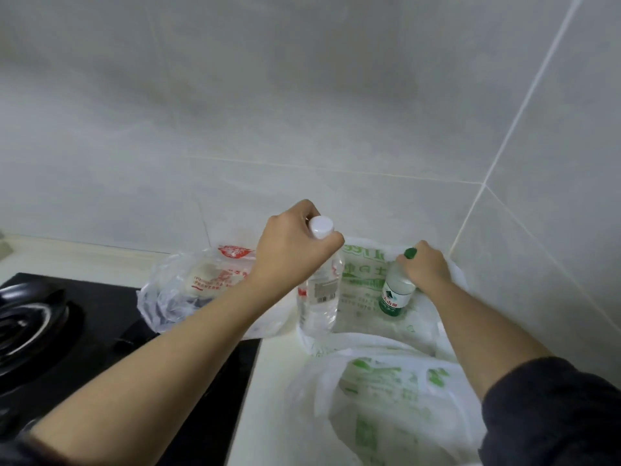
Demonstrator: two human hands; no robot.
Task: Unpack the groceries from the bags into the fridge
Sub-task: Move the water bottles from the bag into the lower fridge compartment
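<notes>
Now left hand [292,250] grips white-capped bottle [319,297], right hand [425,267] green-capped bottle [396,294]; counter [275,381], hob [84,331], tiled wall [302,112].

I see a white counter [268,398] low in the frame. A black stove [100,307] sits on it at the lower left. A red-print bag [188,290] lies in the middle. A flat green-print bag [363,297] lies right of it, and a puffy green-print bag [386,398] at the lower right.

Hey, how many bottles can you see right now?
2. A white-capped bottle in the left hand, and a green-capped bottle in the right hand. More may be hidden inside the bags.
</notes>
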